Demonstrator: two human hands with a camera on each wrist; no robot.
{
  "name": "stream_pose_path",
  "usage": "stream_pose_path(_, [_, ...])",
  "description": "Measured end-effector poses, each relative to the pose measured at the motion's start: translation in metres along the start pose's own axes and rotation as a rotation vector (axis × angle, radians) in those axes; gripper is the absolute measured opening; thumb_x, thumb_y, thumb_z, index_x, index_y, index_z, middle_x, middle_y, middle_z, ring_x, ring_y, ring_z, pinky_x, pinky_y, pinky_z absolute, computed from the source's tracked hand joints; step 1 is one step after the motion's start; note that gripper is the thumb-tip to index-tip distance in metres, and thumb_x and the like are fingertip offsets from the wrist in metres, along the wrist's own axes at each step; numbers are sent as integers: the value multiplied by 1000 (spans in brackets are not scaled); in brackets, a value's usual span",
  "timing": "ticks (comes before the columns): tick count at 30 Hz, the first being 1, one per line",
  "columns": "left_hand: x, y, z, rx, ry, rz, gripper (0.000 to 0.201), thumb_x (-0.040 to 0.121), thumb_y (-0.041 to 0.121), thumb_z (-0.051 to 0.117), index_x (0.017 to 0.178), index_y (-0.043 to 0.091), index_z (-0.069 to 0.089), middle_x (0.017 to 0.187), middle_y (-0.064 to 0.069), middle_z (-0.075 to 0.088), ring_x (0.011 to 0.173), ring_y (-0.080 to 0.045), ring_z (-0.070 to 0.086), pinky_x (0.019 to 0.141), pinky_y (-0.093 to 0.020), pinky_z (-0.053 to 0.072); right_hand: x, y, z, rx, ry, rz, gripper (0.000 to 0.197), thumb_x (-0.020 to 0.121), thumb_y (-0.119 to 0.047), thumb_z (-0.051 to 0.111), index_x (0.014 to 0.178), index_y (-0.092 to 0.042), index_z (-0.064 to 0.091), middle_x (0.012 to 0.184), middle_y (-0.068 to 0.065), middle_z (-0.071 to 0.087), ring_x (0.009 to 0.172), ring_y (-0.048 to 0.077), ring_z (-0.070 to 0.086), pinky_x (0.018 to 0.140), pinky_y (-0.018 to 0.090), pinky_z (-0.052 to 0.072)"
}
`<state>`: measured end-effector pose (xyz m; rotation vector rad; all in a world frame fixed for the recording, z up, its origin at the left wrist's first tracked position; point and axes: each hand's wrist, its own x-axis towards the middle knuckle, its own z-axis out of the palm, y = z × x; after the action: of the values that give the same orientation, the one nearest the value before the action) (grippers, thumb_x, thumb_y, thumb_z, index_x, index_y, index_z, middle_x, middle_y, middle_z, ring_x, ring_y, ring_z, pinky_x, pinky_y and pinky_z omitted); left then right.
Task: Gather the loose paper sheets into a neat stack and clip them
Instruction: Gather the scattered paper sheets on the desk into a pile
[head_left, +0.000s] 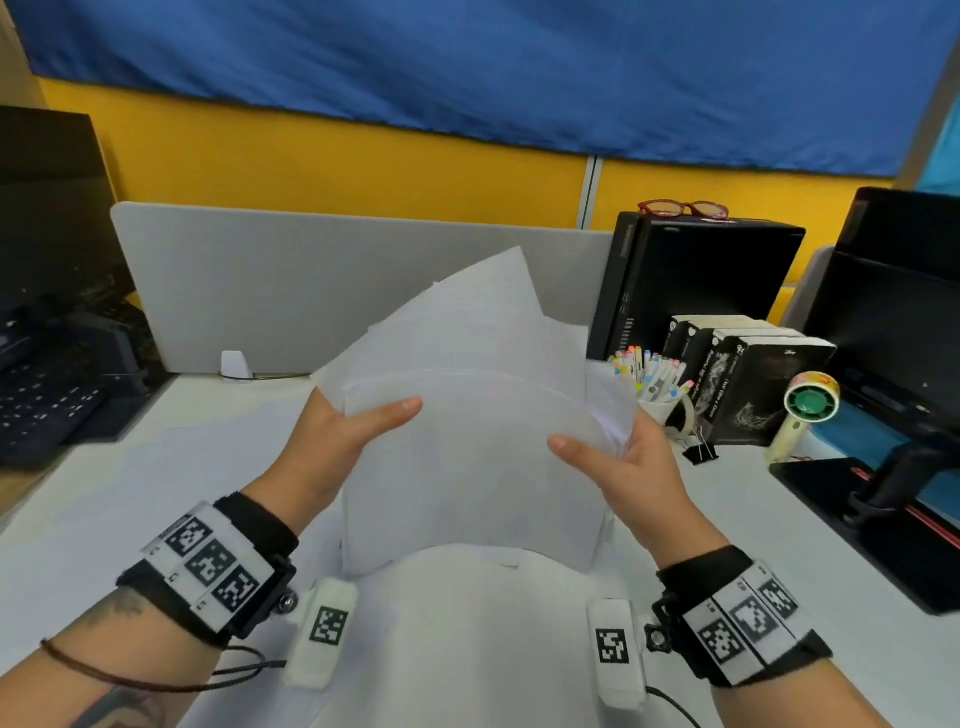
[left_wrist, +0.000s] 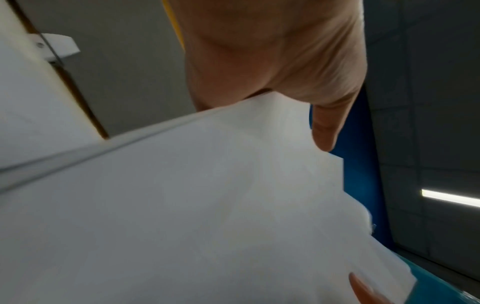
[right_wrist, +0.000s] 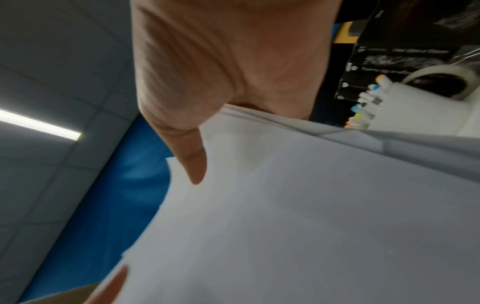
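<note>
Several white paper sheets are held up above the white desk, fanned unevenly, their top corners sticking out at different angles. My left hand grips the bundle's left edge, thumb lying across the front sheet. My right hand grips the right edge the same way. The left wrist view shows the left thumb on the sheets; the right wrist view shows the right thumb on the sheets. The fingers behind the paper are hidden. A black binder clip lies on the desk right of the sheets.
A white mug of markers, black books, a small hand fan and a computer tower crowd the right. A monitor stands far right, a keyboard far left. A grey divider backs the desk.
</note>
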<state>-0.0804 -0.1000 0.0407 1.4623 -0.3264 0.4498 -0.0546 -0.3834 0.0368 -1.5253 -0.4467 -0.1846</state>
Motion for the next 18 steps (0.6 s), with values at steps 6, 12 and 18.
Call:
stream_pose_path(6, [9, 8, -21, 4, -120, -52, 72, 69, 21, 86, 136, 13, 62, 132, -9, 71, 125, -28, 67, 102, -44, 55, 13, -8, -9, 38, 46, 69, 33, 87, 5, 68, 110, -19, 70, 105, 0, 78, 97, 20, 75, 78, 32, 59])
stream_pose_path(12, [-1, -22, -23, 16, 25, -175, 80, 54, 28, 100, 126, 10, 70, 122, -7, 77, 115, -26, 73, 102, -49, 57, 19, -16, -8, 169, 177, 105, 26, 89, 2, 67, 114, -4, 68, 98, 6, 79, 86, 22, 76, 68, 29, 60])
stream_pose_path(18, [-16, -48, -26, -19, 80, -291, 82, 43, 43, 103, 115, 13, 76, 115, -8, 79, 107, -25, 76, 91, -39, 61, 18, -30, -5, -44, 129, -8, 44, 84, 2, 74, 126, -8, 63, 109, 1, 76, 98, 11, 73, 90, 37, 59])
